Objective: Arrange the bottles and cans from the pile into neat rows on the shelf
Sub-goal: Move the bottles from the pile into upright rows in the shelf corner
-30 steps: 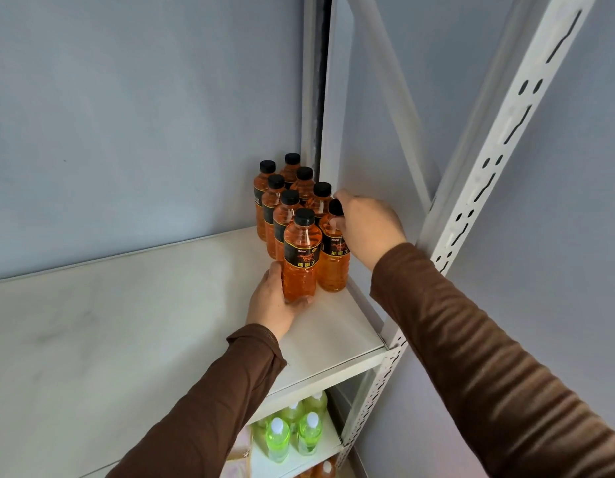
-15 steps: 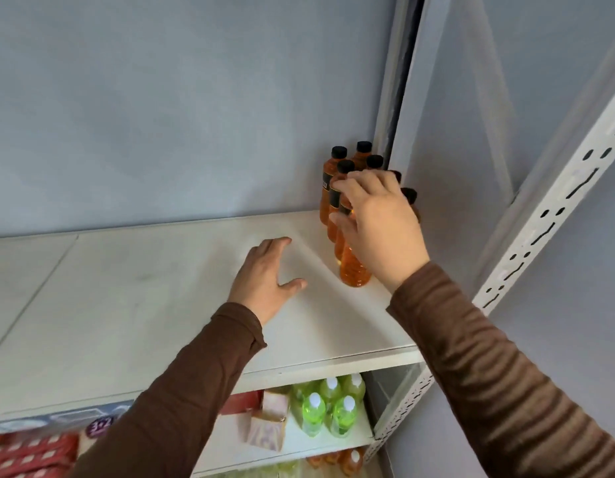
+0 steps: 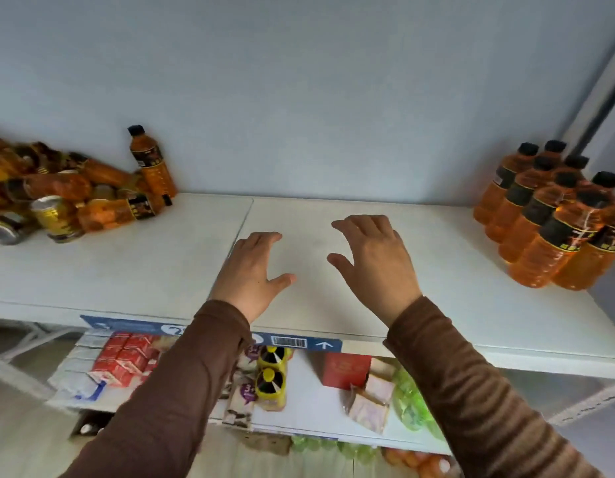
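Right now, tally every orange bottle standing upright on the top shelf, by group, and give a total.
Orange bottles in rows at the right: 8 (one cut off by the frame edge)
Orange bottle upright by the pile: 1
Total: 9
The pile is too jumbled to count.

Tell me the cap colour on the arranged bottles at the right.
Black caps on the orange bottles, clearest in the head view.

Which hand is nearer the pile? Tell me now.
Left. The left hand hangs open over the middle of the shelf, on the side toward the pile at the left end. The right hand, also empty, is farther right.
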